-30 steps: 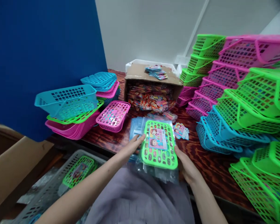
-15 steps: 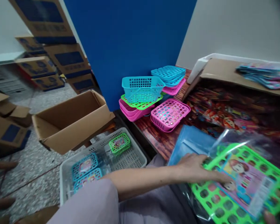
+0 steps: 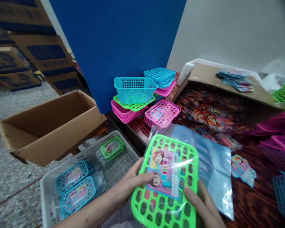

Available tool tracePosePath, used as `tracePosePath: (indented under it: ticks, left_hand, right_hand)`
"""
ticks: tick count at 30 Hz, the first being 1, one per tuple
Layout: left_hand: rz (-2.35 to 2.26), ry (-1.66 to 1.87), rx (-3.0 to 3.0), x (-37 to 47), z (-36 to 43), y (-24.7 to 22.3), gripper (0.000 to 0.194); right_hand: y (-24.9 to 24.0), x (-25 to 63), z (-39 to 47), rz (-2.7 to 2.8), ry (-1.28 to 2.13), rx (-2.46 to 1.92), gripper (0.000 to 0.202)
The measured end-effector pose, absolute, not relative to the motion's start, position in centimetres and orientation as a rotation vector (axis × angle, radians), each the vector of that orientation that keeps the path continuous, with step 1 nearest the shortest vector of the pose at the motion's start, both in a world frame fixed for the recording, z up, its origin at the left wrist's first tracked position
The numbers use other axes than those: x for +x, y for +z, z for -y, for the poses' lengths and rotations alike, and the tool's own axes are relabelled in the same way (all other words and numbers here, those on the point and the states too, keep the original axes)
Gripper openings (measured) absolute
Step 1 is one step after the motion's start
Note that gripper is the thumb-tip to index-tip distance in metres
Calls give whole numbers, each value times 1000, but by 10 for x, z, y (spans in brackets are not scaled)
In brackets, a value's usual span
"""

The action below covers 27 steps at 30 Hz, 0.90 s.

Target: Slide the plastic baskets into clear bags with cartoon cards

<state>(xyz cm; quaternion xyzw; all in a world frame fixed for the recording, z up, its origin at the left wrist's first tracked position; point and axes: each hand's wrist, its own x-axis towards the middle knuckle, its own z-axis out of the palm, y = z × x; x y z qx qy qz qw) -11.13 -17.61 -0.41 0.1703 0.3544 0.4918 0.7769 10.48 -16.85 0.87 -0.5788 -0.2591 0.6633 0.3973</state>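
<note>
Between my two hands is a green plastic basket (image 3: 162, 209) with a lattice lid, inside a clear bag. A pink and blue printed card (image 3: 165, 171) lies on the lid under the film. My left hand (image 3: 135, 180) grips the basket's left side, thumb on top near the card. On the right side my right hand (image 3: 201, 199) holds it, thumb pressed on the lid and fingers underneath. Just behind the basket, a stack of clear plastic bags (image 3: 218, 177) lies on the table. A closed pink basket (image 3: 162, 114) sits beyond it.
At lower left, a grey crate (image 3: 130, 152) holds bagged blue baskets (image 3: 78, 194) and a green one (image 3: 112, 147). An open cardboard box (image 3: 59, 133) stands behind it. Stacked baskets (image 3: 135, 90) sit by the blue panel. Loose cards (image 3: 243, 169) and a carton of small packets (image 3: 211, 114) are at right.
The bagged green basket has moved left from the lower right to in front of me. My right hand has come into fuller view, and my head view has turned right.
</note>
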Motion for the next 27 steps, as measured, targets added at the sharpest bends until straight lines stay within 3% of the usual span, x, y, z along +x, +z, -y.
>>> tracePosePath:
  ticks: [7,17,23,27]
  left_hand:
    - [-995,1282,111,-185,214,-38,78]
    - [-1110,1362,-31,-281,233,-123,92]
    - [-1182,1286,-4,-323,234,-176,89]
    - [-1167,1256,-39,-341,224,-192,86]
  right_hand:
    - [-24,0,138,724,2107,-1233,56]
    - [-119,-93,87,873,2610,-1205,72]
    - [-186,-136,80,703,2723,-1332,63]
    - [-206,-147,71,646,2722,-1378,56]
